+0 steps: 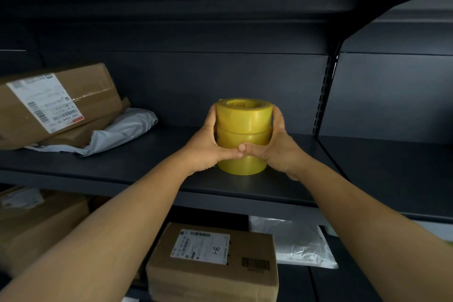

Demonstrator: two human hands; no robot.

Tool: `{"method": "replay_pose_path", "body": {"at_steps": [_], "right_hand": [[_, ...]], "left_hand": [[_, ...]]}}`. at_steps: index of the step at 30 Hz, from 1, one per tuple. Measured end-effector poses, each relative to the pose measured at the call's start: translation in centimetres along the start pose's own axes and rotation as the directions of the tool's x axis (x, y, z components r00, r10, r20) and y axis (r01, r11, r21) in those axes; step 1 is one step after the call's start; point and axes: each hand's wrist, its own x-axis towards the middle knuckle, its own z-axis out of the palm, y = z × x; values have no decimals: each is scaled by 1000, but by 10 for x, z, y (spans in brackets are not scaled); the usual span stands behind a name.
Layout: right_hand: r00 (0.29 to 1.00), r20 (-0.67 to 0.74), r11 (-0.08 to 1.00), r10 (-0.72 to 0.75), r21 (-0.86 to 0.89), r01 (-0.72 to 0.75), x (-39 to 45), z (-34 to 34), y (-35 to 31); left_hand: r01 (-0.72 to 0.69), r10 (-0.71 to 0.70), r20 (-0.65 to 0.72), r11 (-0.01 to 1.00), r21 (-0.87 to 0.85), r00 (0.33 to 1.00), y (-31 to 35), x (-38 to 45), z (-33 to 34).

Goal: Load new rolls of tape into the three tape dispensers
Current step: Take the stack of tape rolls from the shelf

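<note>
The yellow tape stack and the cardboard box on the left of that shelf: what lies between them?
In the head view, a crumpled grey plastic mailer bag beside the box, then bare dark shelf up to the stack.

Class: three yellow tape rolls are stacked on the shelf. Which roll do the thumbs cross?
The bottom roll: the left hand and right hand meet thumb-to-thumb across its upper edge; the top roll and middle roll show uncovered fronts.

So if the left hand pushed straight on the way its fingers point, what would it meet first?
The left hand already grips the tape stack; beyond that, probably the shelf's dark back panel, though depth is unclear.
</note>
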Motion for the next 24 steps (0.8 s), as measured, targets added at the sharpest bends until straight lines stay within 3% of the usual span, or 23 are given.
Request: {"method": "replay_pose_path", "body": {"at_steps": [13, 18, 24], "right_hand": [[997, 16, 997, -69, 20, 69, -40, -40, -13], [998, 14, 997, -69, -30, 69, -72, -63, -14], [995, -90, 996, -35, -81, 28, -132, -89, -14]], "left_hand": [[-47, 49, -120, 999, 16, 992, 43, -36, 35], [-52, 52, -111, 999, 3, 992, 60, -52, 62], [-88, 88, -23, 995, -39, 996, 80, -76, 101]]}}
